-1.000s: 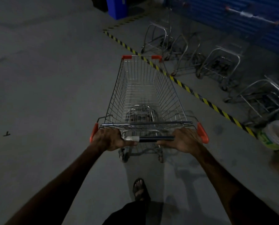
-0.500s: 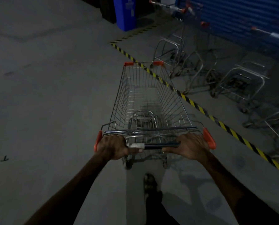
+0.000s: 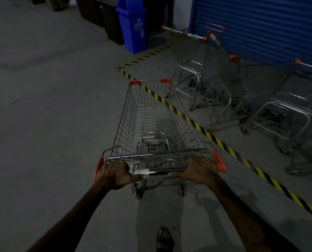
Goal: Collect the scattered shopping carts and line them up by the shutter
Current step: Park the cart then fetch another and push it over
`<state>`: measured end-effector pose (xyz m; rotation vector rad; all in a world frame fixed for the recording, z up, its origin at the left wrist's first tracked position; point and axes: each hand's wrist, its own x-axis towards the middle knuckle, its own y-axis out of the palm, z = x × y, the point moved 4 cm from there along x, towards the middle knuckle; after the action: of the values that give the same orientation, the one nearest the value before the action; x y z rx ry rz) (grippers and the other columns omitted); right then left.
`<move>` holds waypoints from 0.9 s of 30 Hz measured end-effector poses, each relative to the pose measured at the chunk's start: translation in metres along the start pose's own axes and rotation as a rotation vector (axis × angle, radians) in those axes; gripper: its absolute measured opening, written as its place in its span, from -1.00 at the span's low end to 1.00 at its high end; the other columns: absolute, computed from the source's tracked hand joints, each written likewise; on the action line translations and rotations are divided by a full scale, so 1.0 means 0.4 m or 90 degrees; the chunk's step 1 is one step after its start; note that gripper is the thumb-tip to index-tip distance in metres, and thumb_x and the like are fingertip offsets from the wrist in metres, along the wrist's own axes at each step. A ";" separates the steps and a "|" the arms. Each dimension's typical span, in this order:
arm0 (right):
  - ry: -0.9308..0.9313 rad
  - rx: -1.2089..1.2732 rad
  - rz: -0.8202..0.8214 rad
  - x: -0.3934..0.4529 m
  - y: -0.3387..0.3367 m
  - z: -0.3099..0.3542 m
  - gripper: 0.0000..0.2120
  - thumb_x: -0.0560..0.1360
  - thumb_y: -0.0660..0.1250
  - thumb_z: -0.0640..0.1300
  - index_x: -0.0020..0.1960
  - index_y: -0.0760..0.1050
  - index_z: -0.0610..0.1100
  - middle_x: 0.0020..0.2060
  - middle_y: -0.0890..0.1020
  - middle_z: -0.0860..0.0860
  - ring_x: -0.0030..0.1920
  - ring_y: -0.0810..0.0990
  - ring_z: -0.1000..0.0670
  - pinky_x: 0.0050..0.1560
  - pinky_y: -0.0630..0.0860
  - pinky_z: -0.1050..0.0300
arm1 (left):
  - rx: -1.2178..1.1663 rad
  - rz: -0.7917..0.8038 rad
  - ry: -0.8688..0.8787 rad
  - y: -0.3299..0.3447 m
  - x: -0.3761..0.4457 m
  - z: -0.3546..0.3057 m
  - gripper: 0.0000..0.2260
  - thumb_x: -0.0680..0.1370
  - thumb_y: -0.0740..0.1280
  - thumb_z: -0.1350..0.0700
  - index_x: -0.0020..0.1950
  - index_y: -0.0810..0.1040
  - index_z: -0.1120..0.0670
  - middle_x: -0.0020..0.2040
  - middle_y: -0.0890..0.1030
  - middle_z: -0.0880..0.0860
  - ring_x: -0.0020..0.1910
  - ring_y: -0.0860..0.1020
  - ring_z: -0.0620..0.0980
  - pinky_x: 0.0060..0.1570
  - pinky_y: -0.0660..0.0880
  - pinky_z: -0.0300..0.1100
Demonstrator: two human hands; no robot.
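1. Handle bar (image 3: 167,172) of the cart (image 3: 156,124) is gripped by left hand (image 3: 115,174) and right hand (image 3: 199,170), fingers curled round it.
2. Since a second ago, the cart is seen further along the striped floor tape (image 3: 222,144); the shutter (image 3: 269,28) and parked carts (image 3: 206,84) are nearer.
3. Judgement: line-up is close; a right turn across the tape is needed.

Your cart (image 3: 157,122) is bright wire metal with a glossy dark handle bar (image 3: 167,171) and matt orange plastic corner caps (image 3: 219,160). Right of it, the parked carts (image 3: 211,91) show dull steel tubing. The shutter (image 3: 260,24) behind them is ribbed blue metal; the bin (image 3: 132,24) is smooth blue plastic. The floor (image 3: 51,106) looks like rough matt concrete.
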<state>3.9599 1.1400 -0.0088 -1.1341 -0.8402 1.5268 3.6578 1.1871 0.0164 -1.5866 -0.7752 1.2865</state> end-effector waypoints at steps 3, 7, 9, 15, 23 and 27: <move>-0.001 -0.011 0.004 0.119 -0.077 0.020 -0.23 0.26 0.16 0.78 0.05 0.62 0.18 -0.11 0.72 0.17 -0.05 0.68 0.10 0.03 0.61 0.10 | 0.013 -0.012 0.003 -0.056 0.129 0.027 0.01 0.17 -0.19 -0.84 -0.17 0.66 -0.06 -0.02 0.72 -0.08 0.21 0.63 -0.01 0.53 0.06 0.27; -0.007 -0.041 0.005 0.274 -0.183 0.053 -0.42 0.32 0.30 0.66 -0.36 0.18 0.20 -0.44 0.28 0.23 -0.25 0.46 0.12 -0.36 0.25 0.22 | 0.021 -0.032 0.003 -0.132 0.311 0.069 0.00 0.17 -0.18 -0.84 -0.19 0.65 -0.06 -0.08 0.72 -0.08 0.15 0.65 -0.03 0.52 0.10 0.26; 0.003 -0.031 0.002 0.370 -0.204 0.052 -0.37 0.30 0.28 0.69 -0.38 0.15 0.18 -0.45 0.25 0.21 -0.25 0.47 0.09 -0.35 0.27 0.18 | 0.019 -0.032 0.001 -0.166 0.399 0.094 -0.01 0.18 -0.16 -0.84 -0.21 0.65 -0.06 -0.12 0.70 -0.09 0.13 0.65 -0.04 0.53 0.09 0.26; 0.000 -0.058 -0.036 0.690 -0.271 0.050 -0.37 0.26 0.13 0.76 -0.29 0.42 0.19 -0.23 0.65 0.08 -0.08 0.69 -0.02 -0.17 0.47 0.09 | 0.030 -0.057 0.018 -0.297 0.691 0.176 -0.02 0.21 -0.16 -0.83 -0.20 0.66 -0.05 -0.11 0.71 -0.08 0.10 0.66 -0.04 0.50 0.13 0.23; 0.025 -0.067 0.021 1.069 -0.432 0.121 -0.48 0.44 0.31 0.56 -0.36 0.26 0.19 -0.44 0.33 0.16 -0.29 0.45 0.13 -0.37 0.14 0.35 | 0.062 -0.017 0.040 -0.481 1.068 0.279 -0.03 0.25 -0.13 -0.80 0.02 0.68 -0.10 0.02 0.72 -0.06 0.20 0.64 0.01 0.58 0.03 0.29; 0.042 -0.062 0.008 1.248 -0.483 0.117 -0.40 0.40 0.33 0.57 -0.36 0.09 0.19 -0.46 0.28 0.16 -0.40 0.31 0.17 -0.39 0.14 0.28 | 0.091 -0.018 0.077 -0.576 1.227 0.304 -0.16 0.39 0.02 -0.72 0.24 0.68 -0.16 0.01 0.74 -0.01 0.16 0.66 0.03 0.49 0.21 0.13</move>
<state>3.9538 1.6725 0.0621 -1.2566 -0.8709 1.4642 3.6831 1.7416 0.0370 -1.5177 -0.6158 1.1871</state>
